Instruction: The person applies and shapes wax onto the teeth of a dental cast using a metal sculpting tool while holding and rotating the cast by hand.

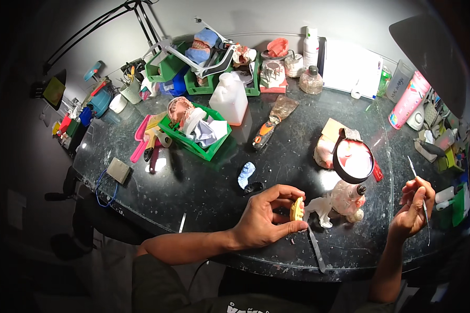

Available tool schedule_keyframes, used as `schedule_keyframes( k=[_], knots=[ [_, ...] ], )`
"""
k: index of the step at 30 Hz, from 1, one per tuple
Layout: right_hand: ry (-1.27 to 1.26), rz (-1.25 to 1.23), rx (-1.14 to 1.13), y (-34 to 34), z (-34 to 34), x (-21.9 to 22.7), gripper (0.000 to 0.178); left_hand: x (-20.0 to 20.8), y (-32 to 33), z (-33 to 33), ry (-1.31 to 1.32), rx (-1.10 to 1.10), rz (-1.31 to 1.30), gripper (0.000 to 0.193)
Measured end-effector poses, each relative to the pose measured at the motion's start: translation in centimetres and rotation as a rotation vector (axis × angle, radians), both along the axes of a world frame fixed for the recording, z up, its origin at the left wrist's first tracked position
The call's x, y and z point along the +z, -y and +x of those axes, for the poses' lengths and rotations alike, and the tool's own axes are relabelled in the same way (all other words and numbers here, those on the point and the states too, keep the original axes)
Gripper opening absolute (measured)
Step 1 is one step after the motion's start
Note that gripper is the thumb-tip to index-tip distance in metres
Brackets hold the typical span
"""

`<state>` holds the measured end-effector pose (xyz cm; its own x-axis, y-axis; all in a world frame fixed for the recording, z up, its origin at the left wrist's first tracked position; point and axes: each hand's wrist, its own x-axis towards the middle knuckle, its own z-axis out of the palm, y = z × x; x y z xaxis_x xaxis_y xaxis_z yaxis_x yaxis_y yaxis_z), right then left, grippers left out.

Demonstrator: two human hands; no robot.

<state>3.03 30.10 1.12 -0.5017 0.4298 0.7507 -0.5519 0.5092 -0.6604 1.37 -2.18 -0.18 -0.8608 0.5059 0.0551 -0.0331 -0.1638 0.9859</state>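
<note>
Our left hand (263, 219) pinches a small yellow wax piece (296, 209) beside the white cast (321, 207); our right hand (413, 208) grips a thin metal tool (422, 201).

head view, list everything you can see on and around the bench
yellow piece: 1, yellow, pinched in the left hand
thin metal tool: 1, silver, in the right hand
knife: 1, grey, front edge of bench
round mirror: 1, black rim, right of centre
scraper: 1, orange and black handle, centre
jug: 1, white, behind centre
green trays: at least 3, green, left and back
blue piece: 1, light blue, centre
bench: 1, dark speckled
left hand: 1, holding the yellow piece
right hand: 1, holding the tool
</note>
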Motion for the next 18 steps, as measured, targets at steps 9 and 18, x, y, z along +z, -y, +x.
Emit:
schedule_keyframes(
  k=[9, 18],
  knots=[
    [-0.004, -0.073, -0.007, -1.0, -0.2, -1.0, 0.023, -0.6, 0.2, -0.3, 0.012, 0.017, 0.022, 0.053],
    [-0.025, 0.195, 0.020, -2.1, -0.1, -2.0, 0.023, -0.9, 0.3, -1.0, 0.068, 0.026, 0.052, 0.053]
  ],
)
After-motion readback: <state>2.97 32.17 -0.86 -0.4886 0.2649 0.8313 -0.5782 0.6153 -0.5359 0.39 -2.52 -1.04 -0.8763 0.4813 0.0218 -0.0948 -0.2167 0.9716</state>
